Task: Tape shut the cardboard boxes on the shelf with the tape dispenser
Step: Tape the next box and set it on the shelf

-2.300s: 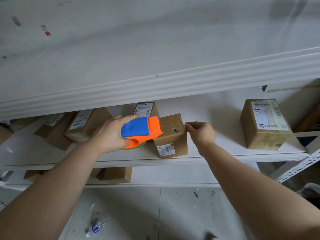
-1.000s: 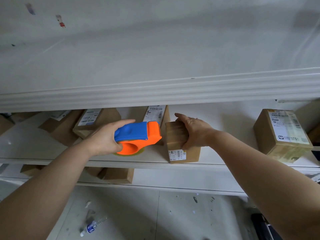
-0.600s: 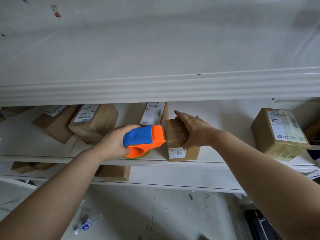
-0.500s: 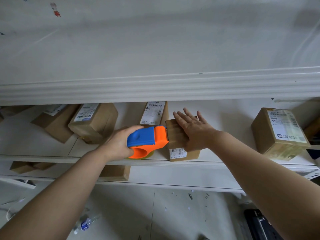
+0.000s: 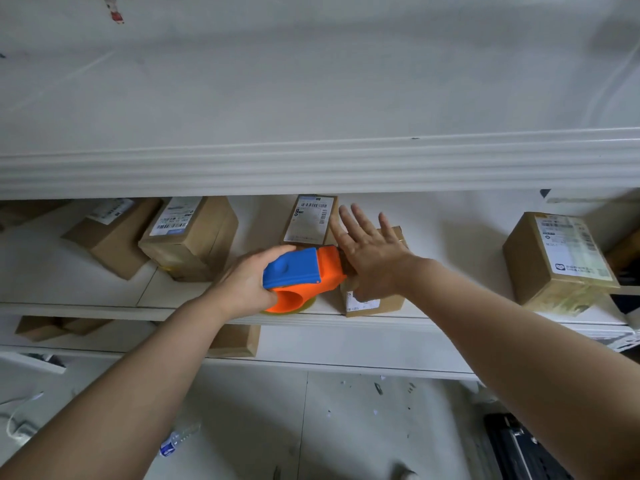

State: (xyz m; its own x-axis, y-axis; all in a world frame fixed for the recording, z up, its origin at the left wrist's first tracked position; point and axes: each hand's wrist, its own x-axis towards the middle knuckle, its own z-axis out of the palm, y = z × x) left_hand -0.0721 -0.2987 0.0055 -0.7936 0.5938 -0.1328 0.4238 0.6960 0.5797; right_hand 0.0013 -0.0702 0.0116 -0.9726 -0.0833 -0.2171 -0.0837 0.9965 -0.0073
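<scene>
Five cardboard boxes show plainly on the middle shelf (image 5: 104, 306), and the one being worked on is mostly covered: the small box (image 5: 377, 301) lies under the right hand (image 5: 372, 259), whose palm rests flat on its top with the fingers straight and spread, so only its near face, with a blurred label, and one far corner can be seen. The left hand (image 5: 247, 284) is curled round the blue handle of the tape dispenser (image 5: 304, 271), and the orange front end meets the left upper edge of the small box, just beside the right thumb. Whether tape has caught on the cardboard cannot be told, since dispenser and palm hide the seam; of the roll only a yellowish rim shows beneath the orange body. Just beyond the dispenser stands a labelled box (image 5: 311, 220), its lower part hidden. Left of the gripping hand sit two more, a nearer box (image 5: 190, 237) and a farther box (image 5: 110, 233); well to the right of the flat hand stands one taped box (image 5: 557, 258). Brown shapes at both picture edges are cut off. Under the left forearm one lower box (image 5: 239, 341) is half hidden, and one blurred plastic bottle (image 5: 176, 441) lies on the floor.
</scene>
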